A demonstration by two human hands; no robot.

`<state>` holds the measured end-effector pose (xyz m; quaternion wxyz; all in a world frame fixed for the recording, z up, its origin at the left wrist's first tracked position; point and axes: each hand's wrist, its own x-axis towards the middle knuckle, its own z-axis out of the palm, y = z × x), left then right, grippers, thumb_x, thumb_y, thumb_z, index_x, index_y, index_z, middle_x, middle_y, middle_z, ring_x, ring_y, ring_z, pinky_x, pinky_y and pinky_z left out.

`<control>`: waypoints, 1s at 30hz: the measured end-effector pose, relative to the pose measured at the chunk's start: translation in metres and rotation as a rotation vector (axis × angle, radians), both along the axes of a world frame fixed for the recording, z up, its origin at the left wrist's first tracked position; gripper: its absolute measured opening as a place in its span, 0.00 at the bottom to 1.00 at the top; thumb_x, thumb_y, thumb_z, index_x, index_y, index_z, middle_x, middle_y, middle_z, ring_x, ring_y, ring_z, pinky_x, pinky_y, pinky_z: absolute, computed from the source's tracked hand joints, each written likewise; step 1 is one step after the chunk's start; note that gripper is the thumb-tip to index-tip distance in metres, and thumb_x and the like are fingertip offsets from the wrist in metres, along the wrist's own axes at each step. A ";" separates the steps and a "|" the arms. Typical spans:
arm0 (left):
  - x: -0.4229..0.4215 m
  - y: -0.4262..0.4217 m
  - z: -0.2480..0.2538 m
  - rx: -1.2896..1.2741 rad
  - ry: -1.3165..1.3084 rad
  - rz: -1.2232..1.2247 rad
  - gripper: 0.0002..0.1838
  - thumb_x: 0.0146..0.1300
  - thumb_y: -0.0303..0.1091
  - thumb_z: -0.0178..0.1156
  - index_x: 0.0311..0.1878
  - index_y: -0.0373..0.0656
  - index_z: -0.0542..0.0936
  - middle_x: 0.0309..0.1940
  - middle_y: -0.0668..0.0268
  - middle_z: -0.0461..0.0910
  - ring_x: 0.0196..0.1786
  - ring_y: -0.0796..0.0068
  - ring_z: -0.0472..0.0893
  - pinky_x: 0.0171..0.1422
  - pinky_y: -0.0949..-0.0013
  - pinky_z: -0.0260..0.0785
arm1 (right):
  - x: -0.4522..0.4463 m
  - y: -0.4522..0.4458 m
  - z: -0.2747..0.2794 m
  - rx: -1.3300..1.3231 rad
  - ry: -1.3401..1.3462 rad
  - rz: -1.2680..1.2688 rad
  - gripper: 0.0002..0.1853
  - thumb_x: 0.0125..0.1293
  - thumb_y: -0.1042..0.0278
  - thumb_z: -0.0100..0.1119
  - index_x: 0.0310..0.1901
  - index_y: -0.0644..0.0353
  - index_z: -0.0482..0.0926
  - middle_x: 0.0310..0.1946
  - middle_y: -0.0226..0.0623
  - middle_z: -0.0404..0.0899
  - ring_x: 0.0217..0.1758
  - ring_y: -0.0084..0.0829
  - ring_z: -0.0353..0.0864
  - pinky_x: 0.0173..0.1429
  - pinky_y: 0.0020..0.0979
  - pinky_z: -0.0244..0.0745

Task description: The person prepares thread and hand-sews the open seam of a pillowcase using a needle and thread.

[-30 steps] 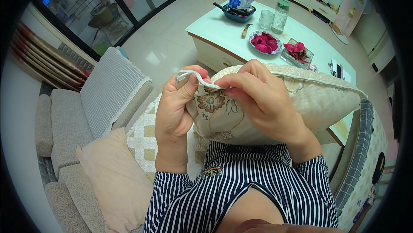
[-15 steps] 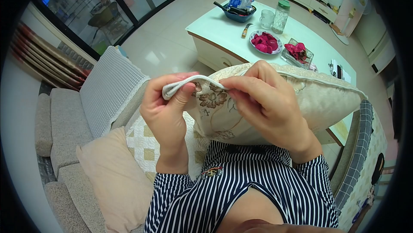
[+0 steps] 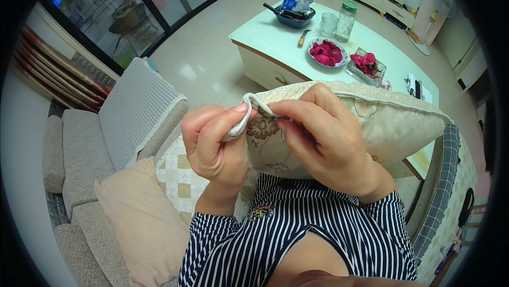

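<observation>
A cream cushion [image 3: 392, 122] with brown flower embroidery rests in front of my striped shirt. White ribbed edging [image 3: 249, 108] runs along its rim and rises in a bent loop between my hands. My left hand [image 3: 214, 138] is closed on the edging at the cushion's left corner, thumb and forefinger pinching it. Close by on the right, my right hand [image 3: 328, 136] pinches the cushion's edge with thumb and forefinger. Its fingertips partly cover the fabric, so anything small between them is hidden.
Ahead stands a white coffee table [image 3: 254, 35] bearing a plate of magenta petals [image 3: 325, 54], a glass dish [image 3: 367, 67], a knife [image 3: 303, 38], a lidded jar [image 3: 346, 22] and a blue basket [image 3: 295, 18]. A plain pillow [image 3: 143, 218] lies left on the grey sofa [image 3: 87, 144].
My left hand has moved right and turned inward, closer to my right hand. The edging has gone from a flat fold to a steeper upright bend. My right hand has barely shifted.
</observation>
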<state>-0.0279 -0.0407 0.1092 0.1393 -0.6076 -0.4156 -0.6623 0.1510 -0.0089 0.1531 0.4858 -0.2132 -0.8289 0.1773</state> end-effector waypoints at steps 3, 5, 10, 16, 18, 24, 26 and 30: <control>0.000 0.000 0.001 0.005 0.006 -0.014 0.15 0.54 0.17 0.77 0.43 0.42 0.86 0.42 0.68 0.79 0.44 0.75 0.81 0.48 0.73 0.78 | -0.001 0.002 0.000 0.016 0.014 0.013 0.18 0.62 0.86 0.68 0.54 0.64 0.85 0.34 0.37 0.75 0.34 0.32 0.75 0.38 0.31 0.72; 0.003 0.000 0.003 -0.002 -0.045 -0.026 0.14 0.56 0.17 0.77 0.43 0.42 0.86 0.42 0.67 0.79 0.44 0.75 0.81 0.49 0.73 0.78 | -0.001 0.003 -0.003 0.017 0.007 0.017 0.18 0.62 0.86 0.68 0.54 0.64 0.85 0.34 0.36 0.75 0.34 0.32 0.75 0.38 0.31 0.72; -0.001 -0.001 0.005 -0.064 -0.333 -0.210 0.08 0.63 0.21 0.73 0.43 0.39 0.84 0.42 0.67 0.79 0.44 0.77 0.79 0.54 0.75 0.74 | 0.003 0.005 0.000 -0.022 -0.024 0.059 0.18 0.63 0.85 0.67 0.54 0.63 0.85 0.34 0.36 0.74 0.35 0.32 0.74 0.38 0.30 0.71; -0.001 0.002 0.005 -0.072 -0.416 -0.288 0.08 0.63 0.21 0.73 0.43 0.38 0.84 0.41 0.68 0.79 0.44 0.78 0.79 0.53 0.75 0.74 | 0.006 0.004 0.001 -0.051 -0.027 0.069 0.19 0.63 0.86 0.67 0.56 0.62 0.85 0.34 0.35 0.74 0.36 0.31 0.75 0.38 0.30 0.71; -0.002 0.002 0.004 -0.070 -0.403 -0.277 0.08 0.62 0.21 0.73 0.42 0.39 0.84 0.41 0.68 0.79 0.44 0.77 0.79 0.53 0.75 0.74 | 0.006 0.006 0.002 -0.008 -0.045 0.063 0.18 0.63 0.82 0.66 0.55 0.62 0.84 0.35 0.40 0.74 0.34 0.37 0.79 0.35 0.36 0.77; 0.003 -0.001 0.005 -0.006 -0.160 -0.153 0.13 0.57 0.16 0.74 0.42 0.41 0.84 0.41 0.67 0.80 0.44 0.73 0.81 0.52 0.73 0.76 | 0.004 0.006 0.002 -0.016 -0.028 0.064 0.18 0.64 0.86 0.66 0.55 0.63 0.85 0.34 0.36 0.75 0.36 0.31 0.75 0.38 0.30 0.71; 0.002 -0.002 0.004 -0.012 -0.129 -0.176 0.16 0.54 0.13 0.74 0.43 0.42 0.84 0.41 0.67 0.79 0.44 0.72 0.83 0.51 0.71 0.78 | 0.001 0.007 0.001 -0.019 -0.009 0.061 0.16 0.64 0.85 0.67 0.54 0.64 0.85 0.34 0.36 0.75 0.35 0.31 0.76 0.38 0.30 0.71; 0.004 -0.003 0.005 -0.014 -0.137 -0.212 0.16 0.54 0.13 0.74 0.43 0.41 0.84 0.42 0.66 0.79 0.44 0.71 0.83 0.51 0.71 0.78 | -0.003 0.010 -0.004 0.012 0.026 0.025 0.12 0.63 0.84 0.69 0.48 0.64 0.84 0.35 0.36 0.76 0.34 0.31 0.76 0.38 0.31 0.72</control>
